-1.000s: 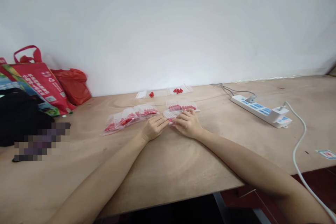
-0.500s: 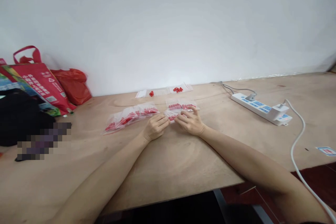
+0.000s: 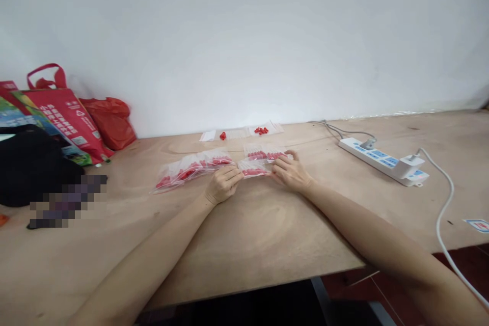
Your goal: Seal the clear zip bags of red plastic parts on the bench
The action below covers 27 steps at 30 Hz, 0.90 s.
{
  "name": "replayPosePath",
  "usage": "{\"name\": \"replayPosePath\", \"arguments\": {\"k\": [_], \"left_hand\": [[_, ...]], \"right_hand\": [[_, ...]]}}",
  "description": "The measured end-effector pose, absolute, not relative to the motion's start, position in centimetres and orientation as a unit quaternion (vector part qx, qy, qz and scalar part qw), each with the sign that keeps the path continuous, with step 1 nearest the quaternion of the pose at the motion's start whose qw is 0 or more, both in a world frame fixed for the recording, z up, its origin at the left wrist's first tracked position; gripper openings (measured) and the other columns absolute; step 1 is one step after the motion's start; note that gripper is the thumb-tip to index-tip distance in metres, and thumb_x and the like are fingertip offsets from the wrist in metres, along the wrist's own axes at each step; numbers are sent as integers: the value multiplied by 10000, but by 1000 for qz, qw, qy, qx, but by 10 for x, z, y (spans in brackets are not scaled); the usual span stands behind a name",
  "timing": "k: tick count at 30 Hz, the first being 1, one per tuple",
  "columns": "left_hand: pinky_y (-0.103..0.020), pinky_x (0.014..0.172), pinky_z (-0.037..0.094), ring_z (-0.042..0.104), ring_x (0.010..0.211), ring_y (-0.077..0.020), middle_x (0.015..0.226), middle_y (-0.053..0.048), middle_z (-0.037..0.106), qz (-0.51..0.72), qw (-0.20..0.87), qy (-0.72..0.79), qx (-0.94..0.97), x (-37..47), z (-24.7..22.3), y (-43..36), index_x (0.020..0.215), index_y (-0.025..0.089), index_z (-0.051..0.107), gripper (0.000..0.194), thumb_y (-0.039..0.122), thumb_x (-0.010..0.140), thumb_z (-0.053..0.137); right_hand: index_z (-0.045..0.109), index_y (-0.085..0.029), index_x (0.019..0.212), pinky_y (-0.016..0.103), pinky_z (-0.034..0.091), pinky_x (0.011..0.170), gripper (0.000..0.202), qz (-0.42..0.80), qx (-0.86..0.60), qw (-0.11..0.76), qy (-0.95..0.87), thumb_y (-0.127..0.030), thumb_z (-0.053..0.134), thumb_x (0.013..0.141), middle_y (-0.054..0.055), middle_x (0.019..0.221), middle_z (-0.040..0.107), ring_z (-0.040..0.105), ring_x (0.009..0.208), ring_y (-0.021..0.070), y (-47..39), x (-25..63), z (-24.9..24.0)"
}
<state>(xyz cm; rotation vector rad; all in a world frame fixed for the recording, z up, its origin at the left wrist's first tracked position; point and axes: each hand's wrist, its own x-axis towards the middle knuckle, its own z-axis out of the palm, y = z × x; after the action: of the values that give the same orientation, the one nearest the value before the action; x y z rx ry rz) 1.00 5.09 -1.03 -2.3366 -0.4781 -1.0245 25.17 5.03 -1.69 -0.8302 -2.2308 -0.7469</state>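
- Near the table's left edge we note a red shopping bag against the wall.
- A row of filled bags lies left of centre.
- Our left hand pinches the small clear bag of red pieces at its left end.
- Our right hand pinches its right end.
- A power strip lies toward the right edge.

Both forearms stretched forward, converging. Left hand knuckles up, fingers curled under, tips pinched. Right hand just across from it, palm down, fingers bent and pinched too, thumb tucked toward the left hand's fingertips.
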Motion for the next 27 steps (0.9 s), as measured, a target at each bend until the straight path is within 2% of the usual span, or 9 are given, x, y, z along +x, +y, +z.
{"name": "replayPosePath", "arguments": {"k": [3, 5, 7, 9, 13, 18, 21, 27], "left_hand": [[-290, 694, 513, 591, 737, -135, 749, -44, 637, -387, 256, -174, -869, 10, -11, 50, 798, 170, 577, 162, 96, 779, 434], [-276, 679, 510, 587, 715, -127, 733, -37, 635, -393, 242, -155, -874, 12, -10, 47, 792, 168, 574, 142, 99, 773, 451], [-280, 686, 506, 585, 717, -130, 748, -35, 635, -388, 221, -153, -882, 11, -6, 44, 809, 170, 575, 111, 136, 765, 478], [-323, 739, 493, 582, 799, -163, 836, -57, 635, -373, 204, -185, -886, 9, -3, 42, 895, 168, 572, 165, 208, 751, 503], [-445, 893, 386, 507, 1011, -241, 1049, -98, 580, -345, 233, -328, -848, -2, 0, 45, 1082, 171, 512, 369, 211, 716, 485], [-540, 933, 284, 460, 1077, -297, 1118, -106, 547, -305, 285, -439, -795, -16, -10, 65, 1054, 200, 531, 428, 158, 628, 507], [-545, 925, 283, 486, 1050, -292, 1060, -100, 586, -294, 290, -462, -785, -23, -16, 74, 1027, 195, 545, 377, 152, 657, 491], [-480, 877, 362, 587, 856, -227, 922, -64, 647, -289, 263, -473, -790, -28, -17, 81, 918, 190, 597, 247, 159, 745, 424]], "right_hand": [[523, -174, 1050, 286, 378, 676, 446, -222, -341, 308, -860, -510, 474, 760, 95, 1055, 553, 539, 831, 170, 45, 246, -17], [496, -215, 1123, 252, 408, 602, 419, -183, -367, 303, -860, -415, 518, 756, 77, 1146, 512, 555, 844, 162, 43, 240, -20], [529, -260, 1094, 232, 436, 611, 326, -154, -367, 310, -863, -236, 494, 770, 35, 1122, 538, 569, 839, 139, 44, 236, -25], [548, -257, 1078, 228, 458, 680, 352, -132, -346, 351, -860, -128, 437, 770, 25, 1067, 574, 572, 855, 125, 48, 236, -29], [537, -222, 1106, 251, 467, 775, 357, -102, -321, 481, -809, -127, 374, 802, 53, 1021, 593, 562, 912, 128, 61, 252, -28], [569, -249, 1073, 307, 468, 796, 331, -103, -404, 566, -711, -177, 416, 788, 59, 995, 595, 563, 911, 163, 83, 289, -25], [615, -223, 1004, 328, 464, 801, 326, -88, -462, 551, -689, -154, 431, 744, 63, 954, 603, 563, 894, 176, 100, 310, -33], [669, -168, 874, 329, 462, 789, 373, -29, -543, 435, -718, -64, 441, 597, 79, 911, 610, 575, 813, 189, 116, 325, -53]]}}
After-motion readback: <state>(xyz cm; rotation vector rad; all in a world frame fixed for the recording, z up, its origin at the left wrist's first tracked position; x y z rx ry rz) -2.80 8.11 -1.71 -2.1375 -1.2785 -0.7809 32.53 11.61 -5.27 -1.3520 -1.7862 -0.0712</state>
